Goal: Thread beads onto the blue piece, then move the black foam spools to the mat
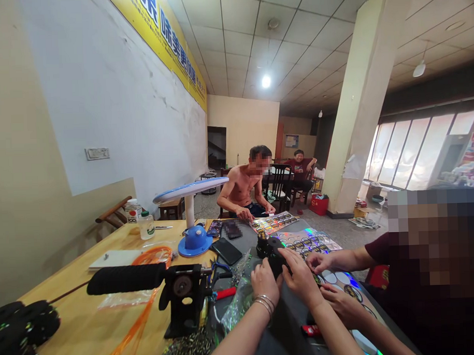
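On the wooden worktop, beside a holographic sticker sheet, the left hand and right hand curl closed around a black bundle (its exact form is hidden), with a co-worker's hand just beside.

A round ceiling lamp glares white and daylight pours through the tall windows, leaving the room bright with soft shadows; wide-angle distortion bends the walls at the edges, while the left hand and right hand stay fairly sharp
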`<state>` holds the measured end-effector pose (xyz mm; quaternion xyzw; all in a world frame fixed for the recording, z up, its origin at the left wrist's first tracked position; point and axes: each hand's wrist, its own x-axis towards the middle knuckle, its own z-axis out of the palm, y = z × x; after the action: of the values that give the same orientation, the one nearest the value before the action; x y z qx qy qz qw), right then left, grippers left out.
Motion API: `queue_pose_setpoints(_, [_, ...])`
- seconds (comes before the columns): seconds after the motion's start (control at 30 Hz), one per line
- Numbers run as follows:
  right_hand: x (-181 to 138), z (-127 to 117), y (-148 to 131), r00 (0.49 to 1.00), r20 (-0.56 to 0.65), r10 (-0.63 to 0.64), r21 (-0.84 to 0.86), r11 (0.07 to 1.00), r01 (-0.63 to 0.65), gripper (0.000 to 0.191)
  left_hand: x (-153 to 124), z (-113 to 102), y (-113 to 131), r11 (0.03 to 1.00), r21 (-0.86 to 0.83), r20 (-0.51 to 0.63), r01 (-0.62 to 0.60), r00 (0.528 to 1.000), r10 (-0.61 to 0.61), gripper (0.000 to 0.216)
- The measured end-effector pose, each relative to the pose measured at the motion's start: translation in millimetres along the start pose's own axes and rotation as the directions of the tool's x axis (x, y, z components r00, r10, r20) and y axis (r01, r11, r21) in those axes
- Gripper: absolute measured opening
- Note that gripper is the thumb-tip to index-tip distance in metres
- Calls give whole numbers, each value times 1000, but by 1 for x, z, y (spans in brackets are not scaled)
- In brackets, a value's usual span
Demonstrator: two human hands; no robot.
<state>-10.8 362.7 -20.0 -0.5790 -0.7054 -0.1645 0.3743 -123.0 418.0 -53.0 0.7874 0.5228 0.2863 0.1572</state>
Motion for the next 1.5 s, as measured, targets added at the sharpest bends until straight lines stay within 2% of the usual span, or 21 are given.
queue_pose_setpoints(0.2, [1,2,-2,1000,9,0,31,1000,0,49,5,-1,2,1000,-8,-4,6,1000,-6,42])
queue_pose_setpoints(0.33, [-1,2,0,999,-39,24,49,999,-22,49,4,-4,3,1000,-1,5,13,1000,-13,39])
queue_pose_setpoints(0.47, [-4,7,5,980,-112,162,126,981,-148,42,3,-4,3,1000,-4,14,9,1000,-9,39])
queue_pose_setpoints(0.67, [-12,28,14,901,-173,398,191,911,-366,48,3,-3,2,1000,-10,7,-3,1000,4,44])
queue_pose_setpoints(0.77, [-16,38,15,873,-143,467,231,873,-430,48,4,-4,2,1000,-9,6,-8,1000,8,42])
queue_pose_setpoints(0.97, [-16,46,9,855,-64,514,280,832,-479,46,5,-3,1,1000,3,12,-11,1000,11,43])
queue_pose_setpoints(1.27, [-16,45,8,819,15,573,279,784,-554,52,6,-1,-1,1000,6,1,-16,1000,16,47])
queue_pose_setpoints(1.5, [-16,40,5,818,21,575,305,776,-553,51,5,1,-3,1000,3,-18,-25,1000,25,50])
